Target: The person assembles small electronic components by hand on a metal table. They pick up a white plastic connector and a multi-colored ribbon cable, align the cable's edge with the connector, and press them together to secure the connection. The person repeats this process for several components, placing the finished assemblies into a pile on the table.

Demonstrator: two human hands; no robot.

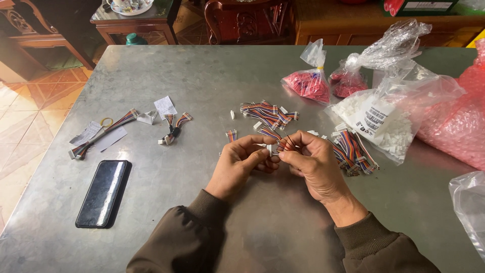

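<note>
Where the two hands meet, just below the centre of the frame, a short multicoloured ribbon cable with a small white plastic connector (279, 145) is pinched between them: the left hand (237, 164) closes thumb and forefinger on the connector end, and the right hand (313, 162) grips the loose wires beside it. Such a cable looks very light, limp along its length and stiff only at the connector, so the plastic housing seems the surest place to hold; the thin wires would likely kink or pull out under a hard tug. Just above the hands lies a small pile of similar striped cables (268, 114), and to the right a second bundle (353, 149) rests against a clear plastic bag of white connectors (389, 126). Two clear bags of red parts (308, 83) sit further up. At the left of the grey metal surface (212, 76) lie a black phone (102, 193) and another tied cable bundle (101, 134); open room remains in the upper middle, well away from every edge.
</note>
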